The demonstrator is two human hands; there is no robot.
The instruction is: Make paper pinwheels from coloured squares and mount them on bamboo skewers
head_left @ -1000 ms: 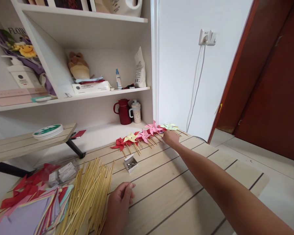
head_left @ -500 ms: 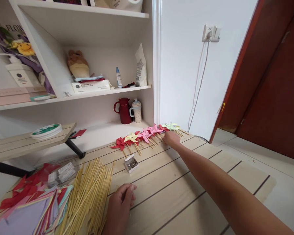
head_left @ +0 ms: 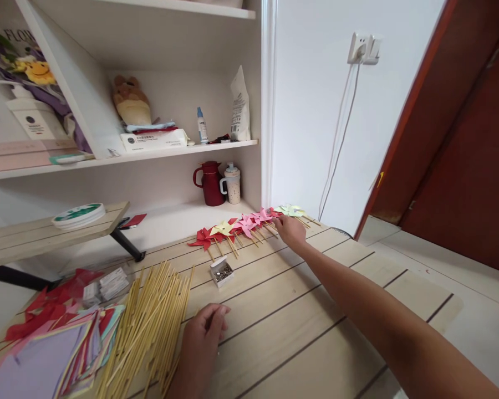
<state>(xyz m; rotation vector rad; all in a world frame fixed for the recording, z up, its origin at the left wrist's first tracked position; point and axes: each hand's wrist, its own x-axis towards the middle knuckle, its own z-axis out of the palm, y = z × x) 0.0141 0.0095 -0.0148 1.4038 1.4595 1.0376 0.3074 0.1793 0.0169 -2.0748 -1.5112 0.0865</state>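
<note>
My right hand (head_left: 290, 231) reaches to the far side of the table, its fingers closed at a red pinwheel (head_left: 274, 213) that they partly hide. Along the table's back edge lies a row of paper pinwheels on sticks, among them a pink pinwheel (head_left: 246, 225), a yellow one (head_left: 223, 228) and a pale green one (head_left: 290, 210). My left hand (head_left: 203, 338) rests near the front with curled fingers, thumb against the index finger; anything inside is hidden. Beside it is a pile of thin wooden sticks (head_left: 153, 321). A small open box of metal pins (head_left: 222, 272) stands between my hands and the row.
Stacked coloured paper sheets (head_left: 45, 354) lie at the front left, near red paper pieces (head_left: 45, 307) and small white boxes (head_left: 113, 284). A low wooden stand (head_left: 16, 235) carries white-and-green discs (head_left: 78, 215). Behind, a white shelf holds a dark red jug (head_left: 213, 185) and a cup (head_left: 233, 185).
My right hand stays at the row of pinwheels, its fingers slightly raised and more extended. My left hand keeps its curled pose. The view has tilted slightly.
</note>
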